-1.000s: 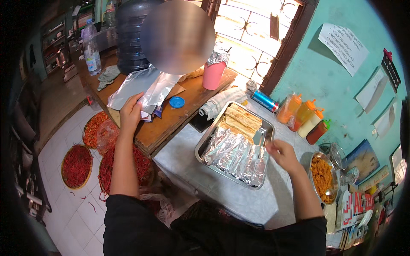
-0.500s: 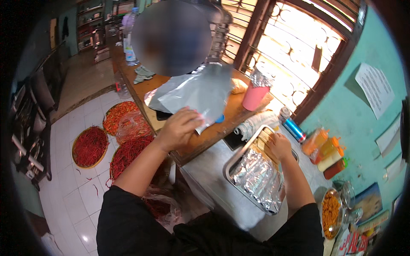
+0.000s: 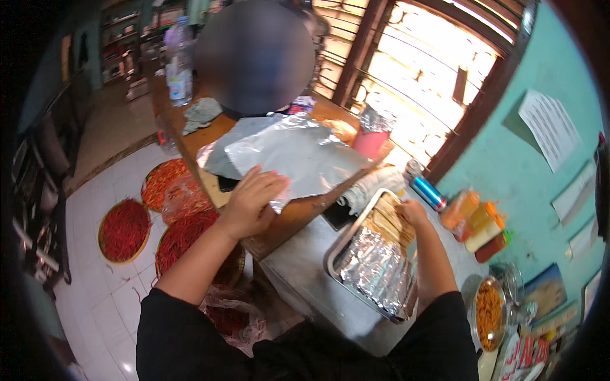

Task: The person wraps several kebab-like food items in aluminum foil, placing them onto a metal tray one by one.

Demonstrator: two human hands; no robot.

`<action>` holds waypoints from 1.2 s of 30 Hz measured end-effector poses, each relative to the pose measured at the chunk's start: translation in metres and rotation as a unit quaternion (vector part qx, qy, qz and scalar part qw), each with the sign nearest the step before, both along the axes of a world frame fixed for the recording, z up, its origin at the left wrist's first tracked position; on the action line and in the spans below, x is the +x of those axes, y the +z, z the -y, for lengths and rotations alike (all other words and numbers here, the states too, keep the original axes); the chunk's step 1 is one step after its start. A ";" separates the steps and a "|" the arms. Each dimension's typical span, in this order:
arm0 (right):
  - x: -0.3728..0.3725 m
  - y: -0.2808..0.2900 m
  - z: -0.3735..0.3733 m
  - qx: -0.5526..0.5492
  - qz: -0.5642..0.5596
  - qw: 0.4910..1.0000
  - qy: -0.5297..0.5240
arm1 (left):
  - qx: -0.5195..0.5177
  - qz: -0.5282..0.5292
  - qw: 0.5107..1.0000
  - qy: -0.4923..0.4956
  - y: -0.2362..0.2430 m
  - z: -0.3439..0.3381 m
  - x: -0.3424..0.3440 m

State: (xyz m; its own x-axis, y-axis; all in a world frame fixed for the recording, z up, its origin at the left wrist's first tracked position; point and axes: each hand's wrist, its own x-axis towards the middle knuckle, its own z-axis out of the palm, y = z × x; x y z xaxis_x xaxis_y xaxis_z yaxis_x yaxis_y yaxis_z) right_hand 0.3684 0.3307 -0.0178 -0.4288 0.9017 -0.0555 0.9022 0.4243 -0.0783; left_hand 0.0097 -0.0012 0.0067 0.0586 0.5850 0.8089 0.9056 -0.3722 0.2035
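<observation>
A large sheet of aluminium foil [image 3: 298, 155] spreads over the wooden table, slightly crumpled, on top of a duller grey sheet [image 3: 222, 149]. My left hand [image 3: 254, 200] is closed on the foil's near left corner. On the metal counter to the right sits a rectangular metal tray [image 3: 335, 257]. Its near part holds shiny foil-wrapped parcels [image 3: 375, 270] in a row; its far part holds tan, flat oblong parcels [image 3: 384, 219]. My right hand [image 3: 414, 214] reaches over the tray's right rim, fingers closed around the end of a tan parcel; its fingertips are partly hidden.
Behind the table is a blurred person [image 3: 254, 57]. A pink foil-topped container [image 3: 370, 141] and a water bottle [image 3: 180, 66] stand on the table. Sauce bottles [image 3: 480, 222], a blue can [image 3: 429, 193] and a bowl of orange food [image 3: 489, 311] line the wall. Baskets of red chillies [image 3: 125, 230] sit on the floor.
The foil sheet has come down from a raised, tilted position to lie flatter on the table. My right hand has drawn its fingers together at the far right of the tray.
</observation>
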 end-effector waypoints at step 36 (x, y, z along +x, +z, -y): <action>0.303 0.045 0.457 -0.042 -0.786 0.594 -0.169 | -0.137 -0.074 0.851 -0.502 -0.113 0.094 0.408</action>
